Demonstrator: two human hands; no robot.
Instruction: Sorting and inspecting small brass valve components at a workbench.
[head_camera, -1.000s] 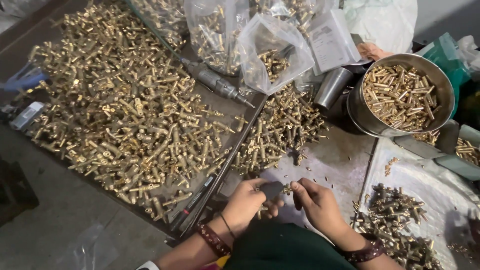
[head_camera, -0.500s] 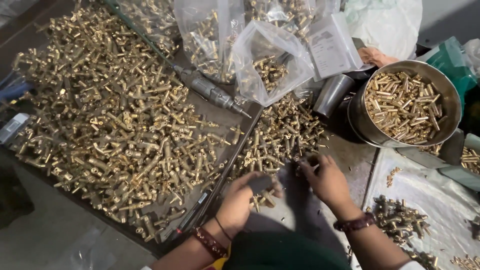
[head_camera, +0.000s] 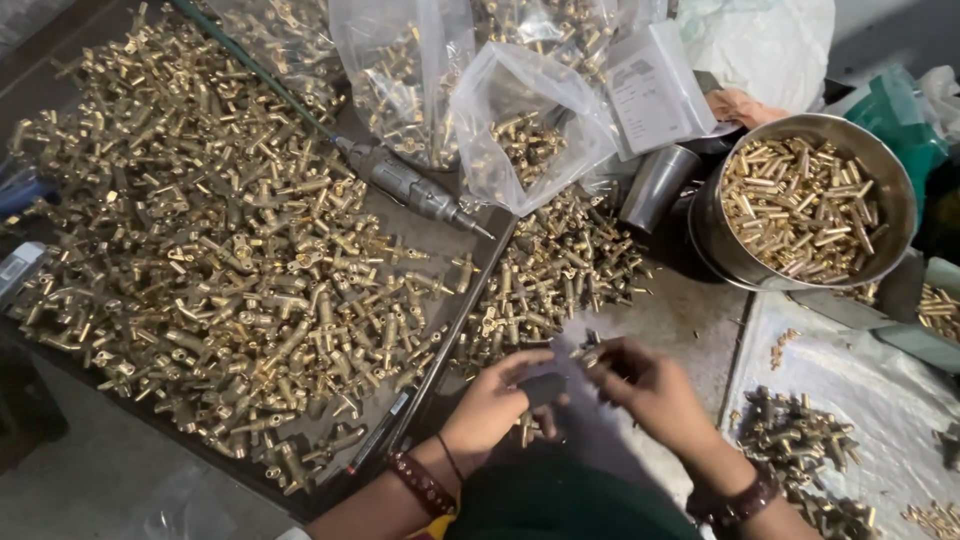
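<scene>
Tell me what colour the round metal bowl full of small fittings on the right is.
The round metal bowl is silvery steel; the fittings inside are brass-gold. Head view.

Golden brass fittings (head_camera: 230, 270), silver steel bowl (head_camera: 715, 255)

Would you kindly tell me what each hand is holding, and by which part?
The left hand clasps a small dark flat piece by its near edge. The right hand pinches a small brass fitting at its fingertips; which end cannot be told.

Fittings pile (head_camera: 545, 280) between tray (head_camera: 300, 480), bowl (head_camera: 715, 250).
</scene>
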